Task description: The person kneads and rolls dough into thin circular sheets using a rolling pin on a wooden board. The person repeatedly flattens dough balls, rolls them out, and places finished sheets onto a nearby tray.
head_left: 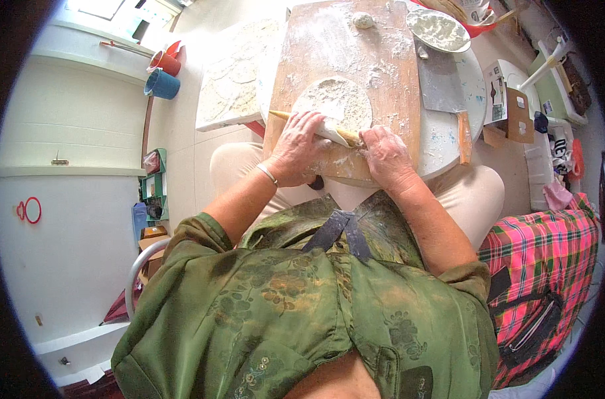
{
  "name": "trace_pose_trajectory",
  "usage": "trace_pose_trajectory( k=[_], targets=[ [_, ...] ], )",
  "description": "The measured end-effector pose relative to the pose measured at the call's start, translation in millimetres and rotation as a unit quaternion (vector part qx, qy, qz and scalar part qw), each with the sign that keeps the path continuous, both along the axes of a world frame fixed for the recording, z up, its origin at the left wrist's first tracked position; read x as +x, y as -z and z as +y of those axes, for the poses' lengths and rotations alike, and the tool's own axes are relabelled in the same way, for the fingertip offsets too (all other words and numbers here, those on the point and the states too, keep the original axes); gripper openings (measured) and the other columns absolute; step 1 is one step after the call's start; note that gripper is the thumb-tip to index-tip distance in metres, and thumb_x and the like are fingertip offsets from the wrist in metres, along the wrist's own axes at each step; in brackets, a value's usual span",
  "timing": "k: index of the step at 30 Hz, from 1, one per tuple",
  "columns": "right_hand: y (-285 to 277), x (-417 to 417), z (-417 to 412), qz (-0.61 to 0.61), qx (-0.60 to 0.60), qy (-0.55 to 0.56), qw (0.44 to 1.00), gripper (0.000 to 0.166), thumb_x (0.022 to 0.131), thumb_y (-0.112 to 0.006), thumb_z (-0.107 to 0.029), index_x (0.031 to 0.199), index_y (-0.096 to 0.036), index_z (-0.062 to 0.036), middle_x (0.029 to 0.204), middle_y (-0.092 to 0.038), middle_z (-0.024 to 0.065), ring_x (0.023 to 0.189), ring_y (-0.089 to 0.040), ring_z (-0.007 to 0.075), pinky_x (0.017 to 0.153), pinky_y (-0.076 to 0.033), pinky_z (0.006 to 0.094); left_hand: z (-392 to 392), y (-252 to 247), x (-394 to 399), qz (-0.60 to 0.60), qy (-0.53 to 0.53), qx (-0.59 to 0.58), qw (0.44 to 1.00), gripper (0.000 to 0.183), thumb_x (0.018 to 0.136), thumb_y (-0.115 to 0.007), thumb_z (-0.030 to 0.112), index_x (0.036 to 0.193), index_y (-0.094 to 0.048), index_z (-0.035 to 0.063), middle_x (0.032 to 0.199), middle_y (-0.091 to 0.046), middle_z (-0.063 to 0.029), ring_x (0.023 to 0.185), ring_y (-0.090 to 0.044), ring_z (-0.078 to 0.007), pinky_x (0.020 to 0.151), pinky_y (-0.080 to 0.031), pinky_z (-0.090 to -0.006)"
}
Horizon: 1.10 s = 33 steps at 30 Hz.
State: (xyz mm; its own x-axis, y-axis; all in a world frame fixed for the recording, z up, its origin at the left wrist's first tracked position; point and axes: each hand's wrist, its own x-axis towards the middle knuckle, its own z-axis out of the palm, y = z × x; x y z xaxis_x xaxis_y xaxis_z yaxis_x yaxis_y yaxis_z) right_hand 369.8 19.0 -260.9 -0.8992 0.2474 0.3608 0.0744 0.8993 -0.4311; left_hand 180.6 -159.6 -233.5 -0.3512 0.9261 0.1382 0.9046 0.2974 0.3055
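Observation:
A flattened round of floured dough (355, 102) lies on a wooden board (307, 55), its near edge wrapped round a tapered wooden rolling pin (347, 133). My left hand (300, 142) rests over the pin and the wrapped dough, with the pin's pointed end showing beyond the fingers. At the pin's right end, my right hand (386, 152) has its fingers bent against the pin or the dough edge; its exact grip is hidden. A small dough ball (363, 20) sits near the far end of the board. Loose flour covers much of the wood.
Right of the board, a cleaver (439, 82) with a wooden handle and a bowl of flour (438, 31) stand on a round white table (474, 95). Flat dough rounds (232, 77) lie on a floured surface to the left. A plaid bag (542, 279) is at lower right.

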Motion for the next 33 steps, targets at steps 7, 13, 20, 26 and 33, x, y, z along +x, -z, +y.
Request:
trace_pose_trajectory(
  k=[7,13,20,26,33],
  targets=[
    [-2.9,-28.8,46.0,-0.001,0.112,0.038,0.993,0.024,0.088,-0.064,-0.018,0.111,-0.061,-0.0100,0.104,-0.060,0.0096,0.101,-0.060,0.0280,0.088,-0.050,0.0408,114.8,15.1,-49.1,0.082,-0.096,-0.026,0.992,0.072,0.100,-0.041,0.061,0.148,-0.048,0.0079,0.158,-0.041,-0.0189,0.150,-0.031,-0.0329,0.123,-0.017,-0.0543],
    [14.7,-17.9,36.4,-0.015,0.108,0.071,0.991,0.023,0.088,-0.063,-0.018,0.110,-0.062,-0.0101,0.104,-0.060,0.0079,0.102,-0.059,0.0269,0.089,-0.050,0.0407,92.6,21.8,-7.0,0.101,-0.080,-0.026,0.991,0.071,0.105,-0.031,0.055,0.155,-0.037,0.0056,0.164,-0.031,-0.0198,0.155,-0.021,-0.0351,0.126,-0.010,-0.0506],
    [8.5,-26.6,60.6,-0.020,0.108,0.088,0.990,0.022,0.090,-0.059,-0.016,0.111,-0.063,-0.0108,0.105,-0.059,0.0061,0.105,-0.058,0.0247,0.090,-0.047,0.0412,146.3,12.5,-25.6,0.089,-0.107,0.000,0.990,0.063,0.105,-0.035,0.047,0.153,-0.039,0.0062,0.161,-0.036,-0.0189,0.152,-0.028,-0.0353,0.124,-0.015,-0.0523],
    [19.5,-34.6,62.7,-0.017,0.095,0.099,0.990,0.028,0.091,-0.058,-0.014,0.118,-0.063,-0.0075,0.108,-0.059,0.0082,0.109,-0.056,0.0277,0.093,-0.048,0.0430,155.2,15.7,-12.9,0.150,-0.066,0.001,0.986,0.062,0.108,-0.022,0.044,0.158,-0.034,0.0080,0.165,-0.032,-0.0139,0.155,-0.024,-0.0286,0.125,-0.010,-0.0538],
    [19.7,-34.6,62.6,0.044,0.106,0.150,0.982,0.021,0.088,-0.059,-0.013,0.109,-0.061,-0.0077,0.107,-0.057,0.0084,0.106,-0.055,0.0273,0.090,-0.049,0.0417,174.6,10.2,8.5,0.127,-0.029,-0.013,0.991,0.053,0.105,-0.036,0.035,0.151,-0.045,0.0098,0.161,-0.039,-0.0148,0.152,-0.029,-0.0326,0.124,-0.014,-0.0553]
  ],
)
